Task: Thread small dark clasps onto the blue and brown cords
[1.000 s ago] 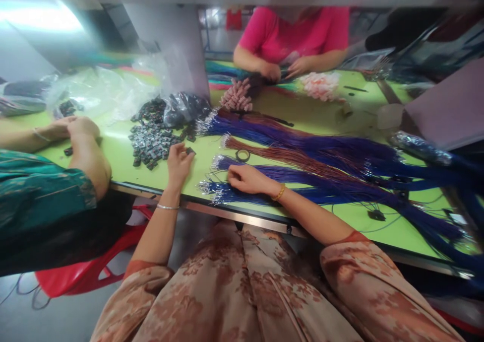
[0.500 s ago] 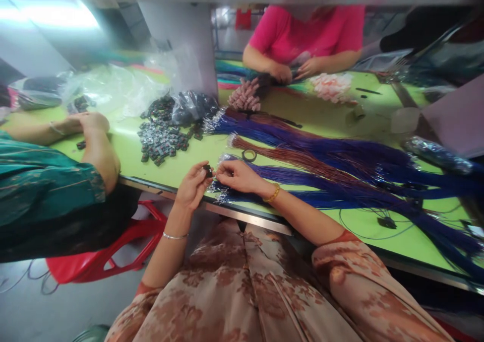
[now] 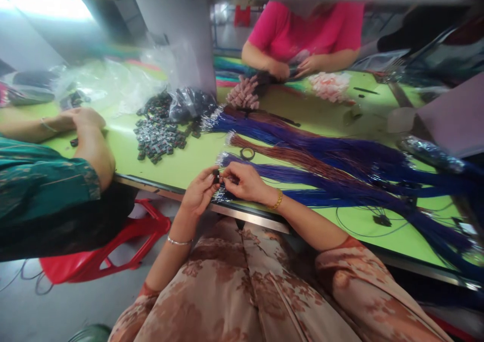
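Hands, two, meeting just above the near edge of the green table [image 3: 177, 165]. Left hand [image 3: 198, 196]: forearm rising from the lap, wrist bent back, thumb and forefinger pinched on a small black clip [image 3: 216, 174]. Right hand [image 3: 245, 183]: forearm lying along the table edge, fingertips pinched on the end of a thin wire from the blue wire bundle [image 3: 340, 191], held against the clip.

Blue wire bundle: long, limp, spread rightward across the table; probably light and floppy, best taken close to the bare silvery tips, where it is stiffest.

Brown wire bundle [image 3: 287, 155]: lies just behind the blue one, same make.

Heap of black clips [image 3: 159, 135]: loose on the table, left of the wires, near a co-worker's arm [image 3: 93, 150].

Black ring [image 3: 247, 153]: flat on the table, just beyond the hands.

Small black clip: hard, tiny, likely light and easy to drop; a fingertip pinch by its sides suits it.
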`<state>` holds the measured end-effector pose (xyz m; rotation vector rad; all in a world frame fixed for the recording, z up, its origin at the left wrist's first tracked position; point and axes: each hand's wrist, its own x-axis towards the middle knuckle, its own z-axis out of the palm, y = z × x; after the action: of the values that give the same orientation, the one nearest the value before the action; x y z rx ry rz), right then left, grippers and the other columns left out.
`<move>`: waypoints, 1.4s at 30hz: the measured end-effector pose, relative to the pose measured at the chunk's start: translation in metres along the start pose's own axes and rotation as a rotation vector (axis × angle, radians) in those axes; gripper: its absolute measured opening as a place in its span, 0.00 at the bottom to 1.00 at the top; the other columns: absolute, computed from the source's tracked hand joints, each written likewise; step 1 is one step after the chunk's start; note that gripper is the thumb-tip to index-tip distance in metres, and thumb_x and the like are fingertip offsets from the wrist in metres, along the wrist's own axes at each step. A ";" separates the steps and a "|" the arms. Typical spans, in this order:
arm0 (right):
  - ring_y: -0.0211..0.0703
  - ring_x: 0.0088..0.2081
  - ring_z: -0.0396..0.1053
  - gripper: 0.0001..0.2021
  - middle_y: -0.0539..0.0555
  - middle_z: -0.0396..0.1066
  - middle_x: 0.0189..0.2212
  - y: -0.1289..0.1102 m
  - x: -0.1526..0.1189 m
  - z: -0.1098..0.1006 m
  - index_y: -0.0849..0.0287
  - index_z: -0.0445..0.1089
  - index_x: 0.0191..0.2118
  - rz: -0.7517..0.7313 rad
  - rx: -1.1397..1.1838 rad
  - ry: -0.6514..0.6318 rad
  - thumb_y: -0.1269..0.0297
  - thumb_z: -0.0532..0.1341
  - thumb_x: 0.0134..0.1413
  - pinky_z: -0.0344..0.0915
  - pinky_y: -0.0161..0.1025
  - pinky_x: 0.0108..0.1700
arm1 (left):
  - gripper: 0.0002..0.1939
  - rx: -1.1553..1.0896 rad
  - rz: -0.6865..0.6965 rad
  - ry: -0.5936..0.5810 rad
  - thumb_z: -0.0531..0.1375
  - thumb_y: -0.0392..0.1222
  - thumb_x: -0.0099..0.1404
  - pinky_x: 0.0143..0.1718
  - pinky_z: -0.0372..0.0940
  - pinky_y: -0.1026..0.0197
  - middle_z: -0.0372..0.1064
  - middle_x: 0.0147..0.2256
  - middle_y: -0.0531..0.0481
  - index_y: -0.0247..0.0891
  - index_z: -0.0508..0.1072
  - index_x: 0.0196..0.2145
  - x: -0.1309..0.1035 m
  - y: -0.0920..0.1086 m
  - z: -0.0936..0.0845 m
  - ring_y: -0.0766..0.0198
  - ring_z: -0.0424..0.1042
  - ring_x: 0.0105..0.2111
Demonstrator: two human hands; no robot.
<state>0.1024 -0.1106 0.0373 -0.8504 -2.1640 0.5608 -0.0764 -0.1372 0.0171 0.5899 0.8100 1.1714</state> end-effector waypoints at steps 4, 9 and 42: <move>0.39 0.30 0.60 0.04 0.54 0.66 0.28 0.000 -0.001 -0.001 0.60 0.66 0.34 -0.096 -0.174 -0.067 0.70 0.54 0.57 0.56 0.36 0.34 | 0.15 0.037 0.001 0.014 0.68 0.37 0.56 0.35 0.70 0.70 0.74 0.35 0.49 0.37 0.77 0.42 0.001 -0.001 -0.001 0.71 0.72 0.31; 0.44 0.34 0.60 0.09 0.58 0.65 0.31 0.003 -0.006 0.005 0.61 0.67 0.37 -0.175 -0.342 -0.175 0.67 0.50 0.63 0.55 0.39 0.35 | 0.15 0.091 0.032 0.074 0.70 0.39 0.53 0.33 0.69 0.70 0.73 0.34 0.52 0.37 0.76 0.39 0.002 -0.009 0.001 0.73 0.71 0.29; 0.49 0.41 0.70 0.09 0.61 0.73 0.42 0.053 0.003 -0.036 0.60 0.71 0.40 0.459 -0.577 -0.398 0.67 0.54 0.61 0.60 0.39 0.39 | 0.21 0.172 0.092 0.153 0.73 0.43 0.48 0.33 0.69 0.68 0.75 0.32 0.49 0.35 0.74 0.38 0.003 -0.019 0.000 0.69 0.73 0.31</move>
<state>0.1498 -0.0675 0.0292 -1.6968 -2.5497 0.3358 -0.0649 -0.1405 0.0015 0.6910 1.0304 1.2498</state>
